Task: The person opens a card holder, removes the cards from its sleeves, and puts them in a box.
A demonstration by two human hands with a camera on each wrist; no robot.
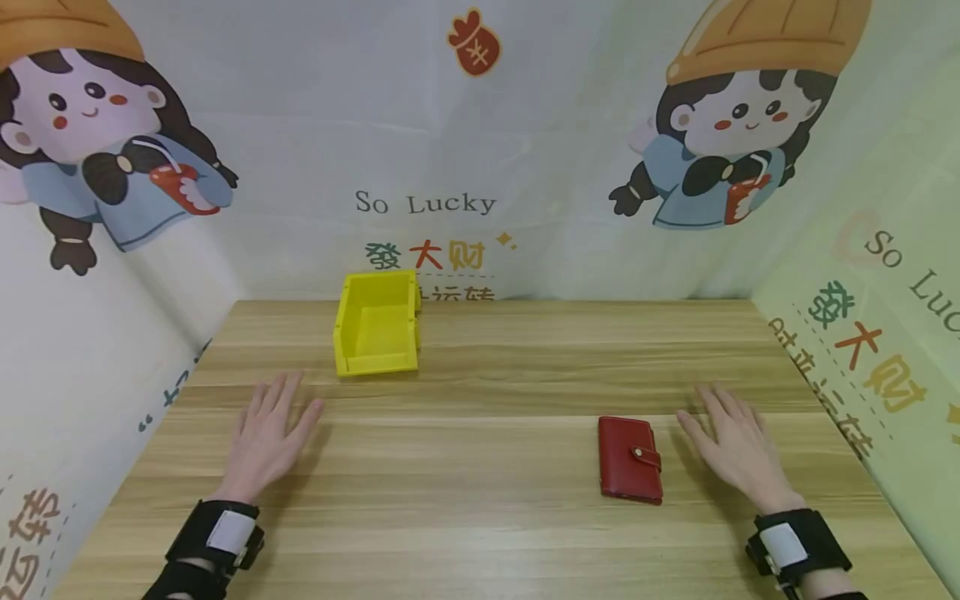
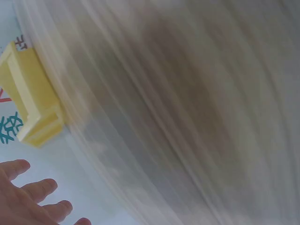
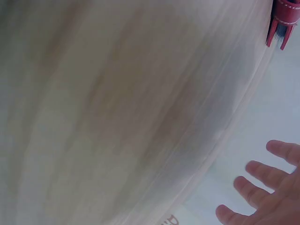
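Observation:
A small red wallet point(image 1: 628, 460) with a snap strap on its right side lies on the wooden table, right of centre. In the right wrist view, one end of the wallet point(image 3: 285, 14) shows at the top right corner. My right hand point(image 1: 738, 446) is just right of it, fingers straight and spread, holding nothing. On the left, my left hand point(image 1: 266, 437) also has its fingers extended with nothing in them. A yellow plastic bin point(image 1: 377, 325) stands at the back of the table, beyond the left hand and a little to its right. The left wrist view shows the bin point(image 2: 35, 91) too.
The wood-grain table point(image 1: 465, 475) reaches back to a white printed cloth point(image 1: 555, 150) hanging behind it. Similar cloth lines the left and right sides. Both wrists wear black bands point(image 1: 213, 533) with cameras.

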